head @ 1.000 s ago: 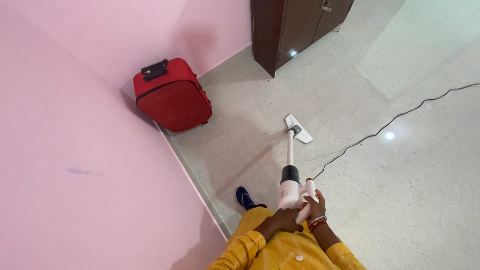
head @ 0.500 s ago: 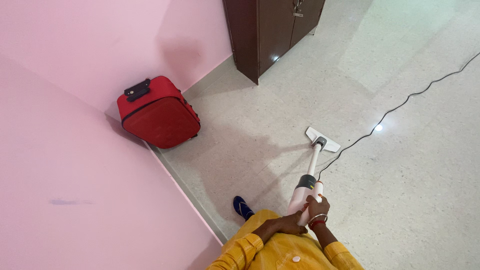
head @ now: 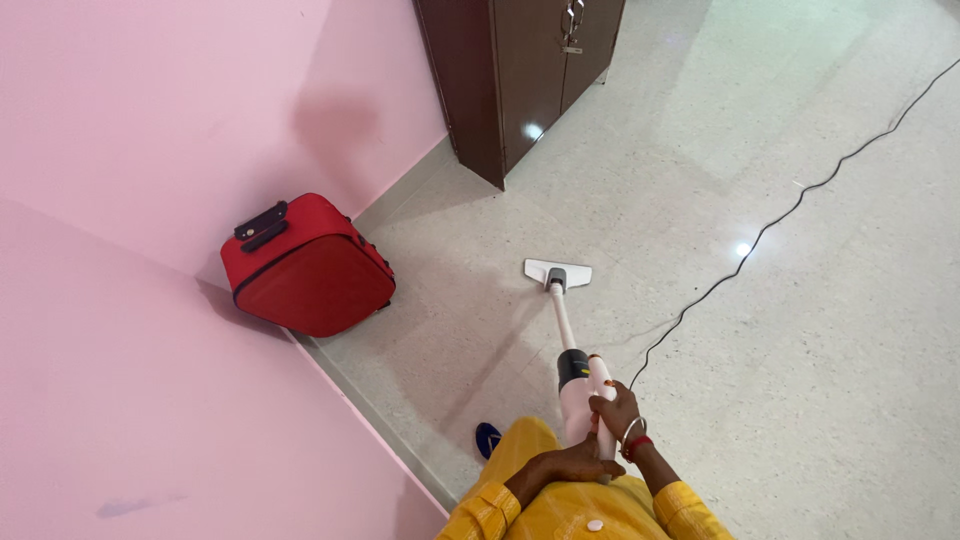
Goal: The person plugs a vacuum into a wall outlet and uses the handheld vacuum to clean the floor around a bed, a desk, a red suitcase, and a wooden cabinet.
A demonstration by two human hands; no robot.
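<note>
1. a person in yellow sleeves stands on a speckled pale floor [head: 800,400], working a white stick vacuum [head: 578,395] whose flat white head [head: 558,273] rests on the floor out ahead of them.
2. the right hand [head: 612,410], with bangles at the wrist, is wrapped tight around the vacuum's white handle.
3. the left hand [head: 572,465] lies lower, against the bottom end of the vacuum's body; its fingers curl toward it, but whether they grip it cannot be told.
4. a black power cord [head: 770,228] runs from the vacuum away across the floor to the upper right.
5. a red suitcase [head: 305,265] sits tilted in the corner against the pink wall [head: 150,200], well apart from the vacuum head.
6. a dark brown cabinet [head: 515,70] stands against the far wall.
7. a blue shoe [head: 487,438] shows just beside the yellow garment.
</note>
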